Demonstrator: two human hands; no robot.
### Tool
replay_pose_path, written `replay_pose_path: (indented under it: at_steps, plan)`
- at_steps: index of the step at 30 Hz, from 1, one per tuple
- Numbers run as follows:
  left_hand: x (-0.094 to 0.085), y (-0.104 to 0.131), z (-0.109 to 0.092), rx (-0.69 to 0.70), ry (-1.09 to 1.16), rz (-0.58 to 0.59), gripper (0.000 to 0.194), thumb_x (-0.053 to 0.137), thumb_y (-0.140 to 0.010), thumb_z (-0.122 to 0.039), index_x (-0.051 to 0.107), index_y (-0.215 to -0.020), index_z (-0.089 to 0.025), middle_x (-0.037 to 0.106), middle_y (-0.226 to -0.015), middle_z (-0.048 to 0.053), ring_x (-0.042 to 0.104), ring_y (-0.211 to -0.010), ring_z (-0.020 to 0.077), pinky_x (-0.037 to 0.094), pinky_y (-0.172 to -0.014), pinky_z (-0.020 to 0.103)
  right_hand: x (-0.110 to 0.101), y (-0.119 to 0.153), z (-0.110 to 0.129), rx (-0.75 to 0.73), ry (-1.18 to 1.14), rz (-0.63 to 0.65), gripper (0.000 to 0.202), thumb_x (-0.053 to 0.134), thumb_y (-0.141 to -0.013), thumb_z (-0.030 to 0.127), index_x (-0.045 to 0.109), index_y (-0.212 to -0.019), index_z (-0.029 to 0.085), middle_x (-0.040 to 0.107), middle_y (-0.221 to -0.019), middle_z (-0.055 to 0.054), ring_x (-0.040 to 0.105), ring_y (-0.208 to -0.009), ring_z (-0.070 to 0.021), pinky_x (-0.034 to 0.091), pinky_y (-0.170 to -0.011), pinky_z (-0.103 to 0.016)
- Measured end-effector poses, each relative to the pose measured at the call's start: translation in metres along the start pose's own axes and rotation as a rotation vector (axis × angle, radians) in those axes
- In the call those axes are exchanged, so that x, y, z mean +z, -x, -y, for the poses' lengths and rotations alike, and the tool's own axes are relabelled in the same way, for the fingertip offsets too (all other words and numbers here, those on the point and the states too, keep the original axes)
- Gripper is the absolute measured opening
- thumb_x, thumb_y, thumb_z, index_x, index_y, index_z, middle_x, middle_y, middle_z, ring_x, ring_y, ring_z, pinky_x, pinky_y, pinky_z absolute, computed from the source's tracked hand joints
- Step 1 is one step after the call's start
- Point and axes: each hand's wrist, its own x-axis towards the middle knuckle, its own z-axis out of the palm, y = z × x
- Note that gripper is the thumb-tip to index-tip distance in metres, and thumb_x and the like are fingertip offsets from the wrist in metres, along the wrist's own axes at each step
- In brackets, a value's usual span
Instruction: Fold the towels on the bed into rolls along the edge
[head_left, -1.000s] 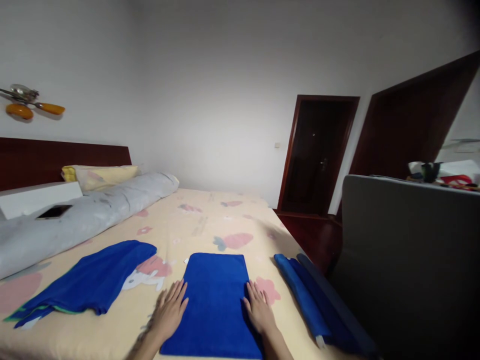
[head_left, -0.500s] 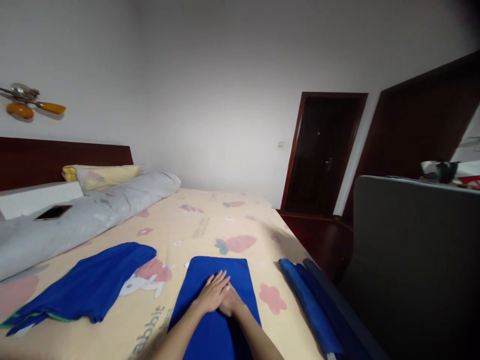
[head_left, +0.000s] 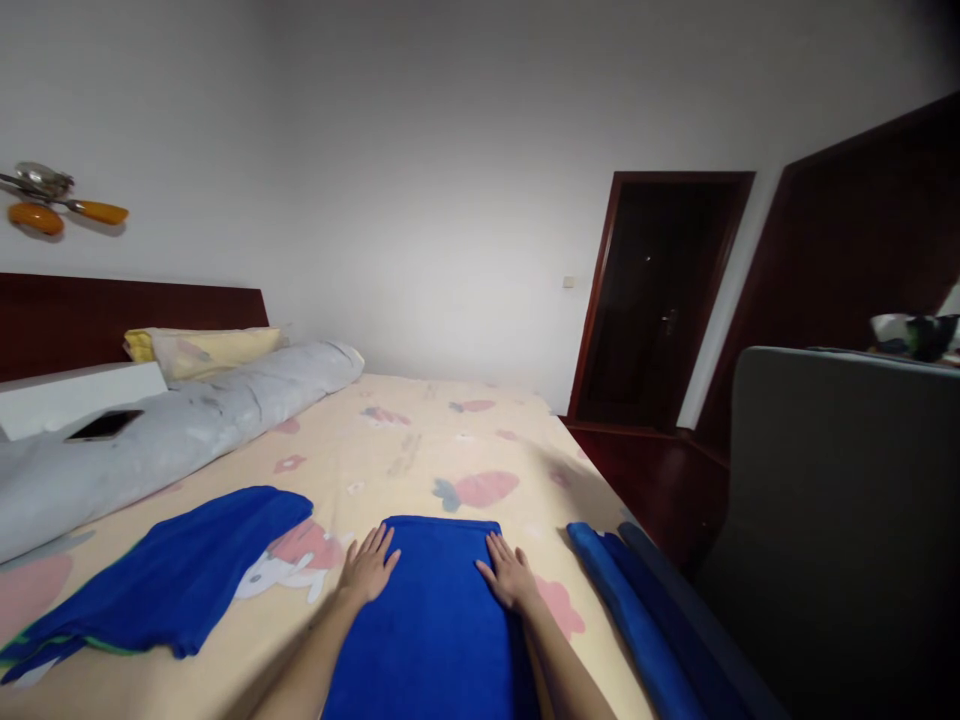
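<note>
A blue towel (head_left: 439,620) lies flat as a long rectangle on the patterned bed sheet (head_left: 397,440), in front of me. My left hand (head_left: 369,565) rests on its far left edge, fingers spread. On the far right edge lies my right hand (head_left: 510,572), its fingers stretched out too. Neither hand grips the cloth. To the left, another blue cloth (head_left: 172,580) with green edging is spread loosely. Several rolled or folded blue and dark cloths (head_left: 637,620) lie along the bed's right side.
A grey rolled quilt (head_left: 225,420) with a phone (head_left: 106,425) on it lies at the left, near a white box (head_left: 82,395) and a yellow pillow (head_left: 217,350). A dark chair back (head_left: 840,520) stands beyond the bed's right edge. A dark door (head_left: 660,300) is behind.
My hands were stacked together on the middle of the towel. They have moved apart to its far left and right edges. The view has shifted slightly.
</note>
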Motion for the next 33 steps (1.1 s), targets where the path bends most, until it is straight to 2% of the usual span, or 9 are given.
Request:
replay_pose_path:
  at_steps: [3,5,9,12,15,21,24,28,33]
  plan:
    - [-0.002,0.000,0.001,-0.078,-0.020,-0.037,0.062,0.021,-0.097,-0.044,0.030,-0.151,-0.015,0.026,-0.158,0.014,0.020,-0.147,0.0296,0.015,-0.116,0.059,0.000,-0.004,0.006,0.085,0.019,-0.028,0.077,0.019,-0.095,0.059,0.025,-0.151,0.006,0.022,-0.158,-0.020,0.016,-0.148,-0.0313,0.009,-0.117,-0.057]
    - [0.000,0.001,-0.013,-0.057,-0.018,-0.066,0.062,0.020,-0.096,-0.036,0.024,-0.152,-0.010,0.019,-0.160,0.016,0.015,-0.148,0.0305,0.011,-0.116,0.060,0.002,-0.008,0.022,0.068,0.020,-0.045,0.076,0.021,-0.095,0.057,0.024,-0.150,0.004,0.018,-0.158,-0.021,0.011,-0.149,-0.0321,0.006,-0.117,-0.057]
    - [0.008,-0.003,-0.056,0.124,0.018,-0.026,0.060,0.024,-0.094,-0.030,0.024,-0.153,-0.018,0.018,-0.161,0.006,0.015,-0.149,0.0208,0.016,-0.118,0.049,0.009,-0.015,0.061,-0.136,-0.017,0.012,0.060,0.027,-0.097,0.050,0.030,-0.150,0.024,0.024,-0.160,-0.005,0.017,-0.148,-0.0191,0.015,-0.119,-0.042]
    - [0.014,-0.010,-0.072,0.167,0.040,0.043,0.057,0.028,-0.094,-0.037,0.033,-0.150,-0.027,0.024,-0.159,0.001,0.022,-0.147,0.0194,0.023,-0.116,0.047,0.014,-0.018,0.071,-0.171,-0.033,0.036,0.055,0.027,-0.097,0.049,0.033,-0.148,0.030,0.027,-0.159,-0.001,0.020,-0.147,-0.0165,0.018,-0.118,-0.042]
    - [0.013,-0.014,-0.056,0.103,0.047,0.050,0.058,0.023,-0.096,-0.044,0.030,-0.151,-0.028,0.022,-0.160,0.003,0.021,-0.147,0.0226,0.022,-0.115,0.053,0.014,-0.018,0.057,-0.051,-0.022,0.003,0.061,0.022,-0.097,0.054,0.030,-0.150,0.025,0.023,-0.160,-0.006,0.017,-0.148,-0.0204,0.015,-0.118,-0.048]
    - [0.001,-0.001,0.008,-0.013,0.014,-0.008,0.062,0.021,-0.097,-0.051,0.027,-0.152,-0.024,0.022,-0.160,0.006,0.020,-0.147,0.0242,0.016,-0.117,0.055,0.004,-0.012,0.005,0.187,0.025,-0.039,0.069,0.017,-0.096,0.057,0.022,-0.152,0.017,0.021,-0.160,-0.010,0.016,-0.148,-0.0241,0.014,-0.118,-0.052]
    - [-0.003,0.007,0.012,-0.017,-0.006,-0.056,0.058,0.024,-0.097,-0.046,0.029,-0.151,-0.025,0.023,-0.160,0.006,0.019,-0.148,0.0248,0.012,-0.117,0.056,0.000,-0.003,0.001,0.233,0.051,-0.075,0.074,0.018,-0.095,0.059,0.019,-0.152,0.011,0.018,-0.160,-0.013,0.012,-0.149,-0.0253,0.009,-0.119,-0.052]
    - [0.007,0.036,-0.021,0.043,0.004,-0.190,0.056,0.024,-0.098,-0.040,0.028,-0.152,-0.025,0.020,-0.161,0.006,0.017,-0.148,0.0264,0.014,-0.117,0.056,0.006,0.029,0.026,0.101,0.051,-0.136,0.074,0.020,-0.096,0.061,0.022,-0.152,0.013,0.015,-0.161,-0.010,0.010,-0.149,-0.0252,0.008,-0.120,-0.051]
    - [0.038,0.104,-0.071,0.404,0.116,-0.133,0.055,0.023,-0.100,-0.037,0.015,-0.154,-0.028,0.023,-0.160,0.003,0.023,-0.147,0.0214,0.027,-0.117,0.048,0.028,0.090,0.063,-0.276,-0.078,-0.074,0.063,0.021,-0.097,0.057,0.023,-0.152,0.026,0.020,-0.159,-0.004,0.018,-0.148,-0.0237,0.020,-0.119,-0.049]
